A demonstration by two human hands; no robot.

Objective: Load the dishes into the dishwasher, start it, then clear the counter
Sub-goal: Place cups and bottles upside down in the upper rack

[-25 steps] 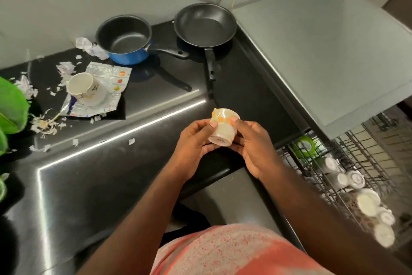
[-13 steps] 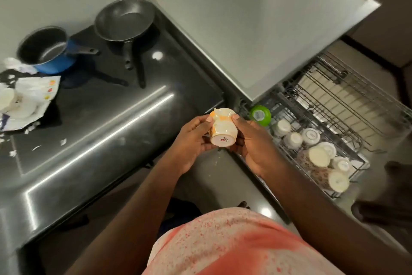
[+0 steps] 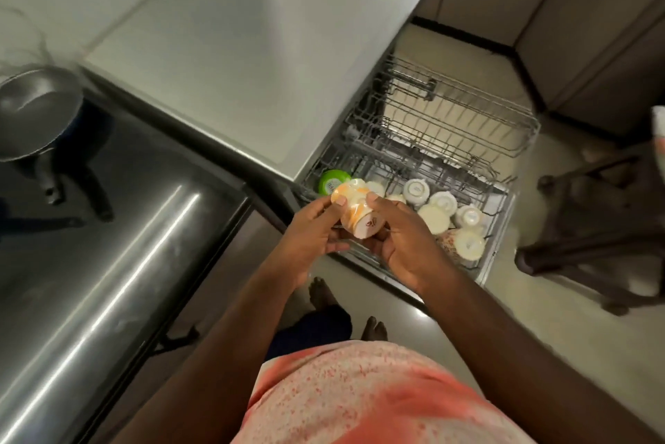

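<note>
The small white-and-orange ceramic cup (image 3: 360, 215) is up in the air between both hands. It is tipped over, so its round bottom points up at the camera. The left hand (image 3: 309, 245) pinches the mouth end with its thumb and fingers (image 3: 322, 211). The right hand (image 3: 406, 249) has its fingers curled round the other side.

A second ago the cup was above the shiny black bench (image 3: 108, 227), close to the pans. Now it is over the front left corner of the pulled-out grey wire dishwasher rack (image 3: 503, 141) — the person has turned to the right and carried it across. Both hands hold it much the same way as before.

Just beside the cup is a round green thing (image 3: 333, 180); I cannot tell what it is. Near it a bunch of white cups (image 3: 437, 216) sit upside down in the rack. The back part of the rack shows only bare wire.

The black frying pan (image 3: 32, 112) is now far off at the left edge, on the bench.

I think the carrying part is done and the cup is ready to go down — mouth first, into a gap next to the other cups. The pan is not loaded yet, so starting the dishwasher and clearing the bench come later.
</note>
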